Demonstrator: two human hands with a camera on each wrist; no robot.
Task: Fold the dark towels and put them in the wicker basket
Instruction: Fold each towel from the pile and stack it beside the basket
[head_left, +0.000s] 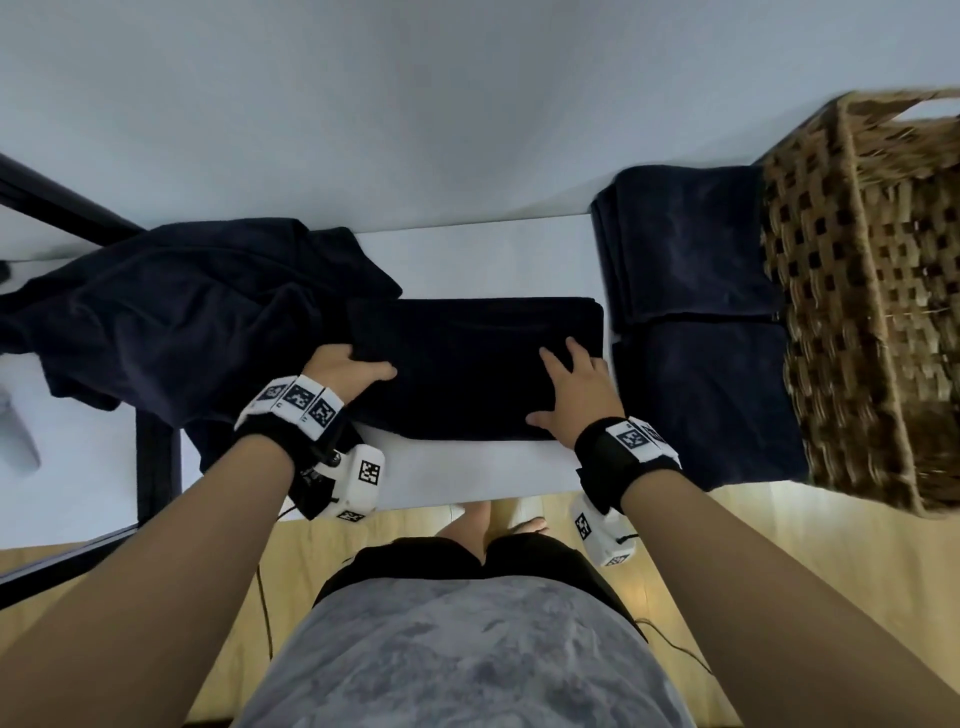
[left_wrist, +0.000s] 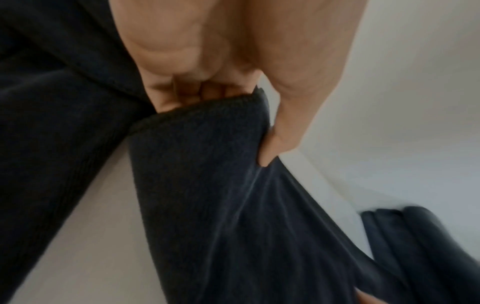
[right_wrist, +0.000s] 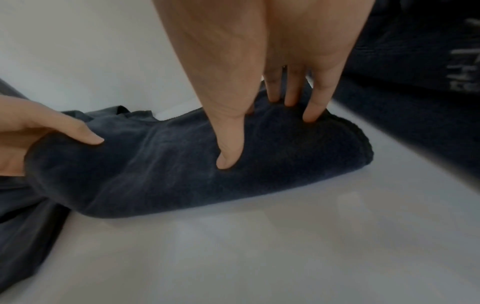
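Observation:
A dark towel (head_left: 467, 364) folded into a long strip lies across the white table (head_left: 467, 254) in front of me. My left hand (head_left: 348, 371) grips its left end, thumb on top and fingers curled under the edge (left_wrist: 207, 115). My right hand (head_left: 574, 389) presses flat on its right end with straight, spread fingers (right_wrist: 314, 102). The wicker basket (head_left: 872, 291) stands at the table's right end. Two folded dark towels (head_left: 691, 249) (head_left: 701, 400) lie between the strip and the basket.
A heap of unfolded dark towels (head_left: 197, 312) covers the table's left part and hangs over its front edge. A dark frame (head_left: 62, 202) runs along the far left. Wooden floor (head_left: 779, 545) shows below the table edge.

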